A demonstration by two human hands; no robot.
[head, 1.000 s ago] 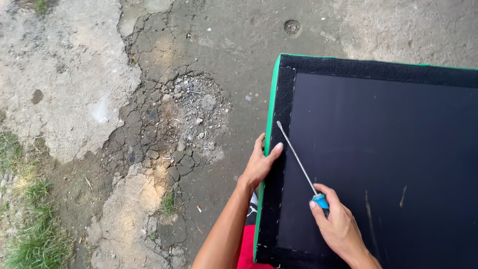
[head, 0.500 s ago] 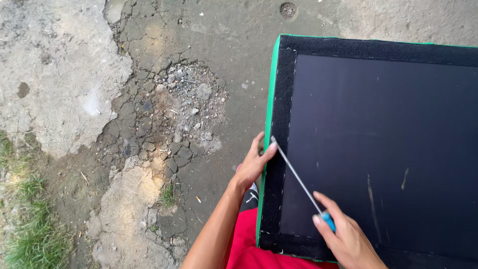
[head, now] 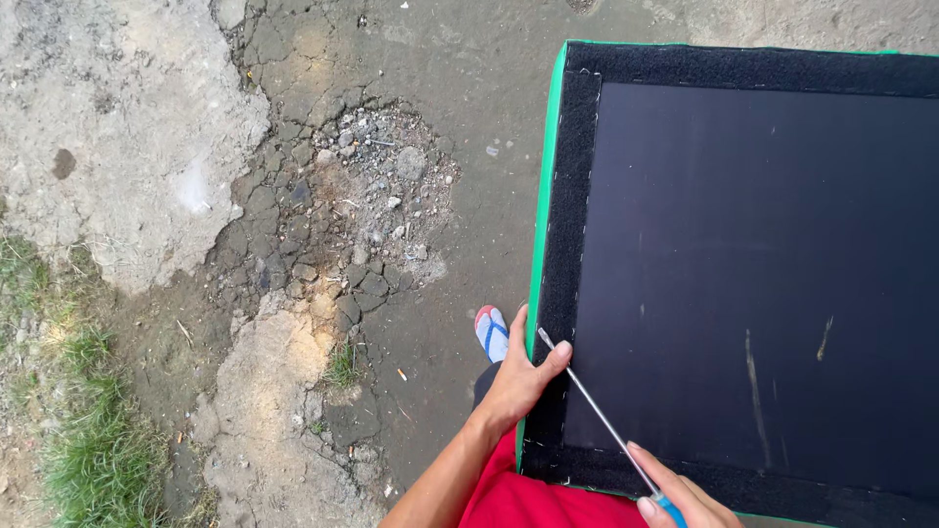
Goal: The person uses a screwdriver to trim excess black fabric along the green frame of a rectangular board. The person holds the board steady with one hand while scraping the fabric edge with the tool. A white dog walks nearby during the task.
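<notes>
A large black panel point(head: 753, 264) with a fuzzy black border strip point(head: 567, 225) and a green edge lies in front of me. My left hand point(head: 518, 376) grips its left edge, thumb on the border strip. My right hand point(head: 680, 499), partly cut off at the bottom, holds a long thin screwdriver point(head: 597, 411) with a blue handle. Its metal tip rests on the border strip just beside my left thumb.
Cracked dirt ground point(head: 323, 225) with loose gravel lies to the left, with grass point(head: 88, 450) at the lower left. My foot in a blue and white sandal point(head: 492, 332) stands beside the panel's edge. Red cloth point(head: 548, 504) shows at the bottom.
The view has shifted, so the panel sits higher and my hands lower in frame. Both hands and the screwdriver tip have slid down the left border strip toward the near corner.
</notes>
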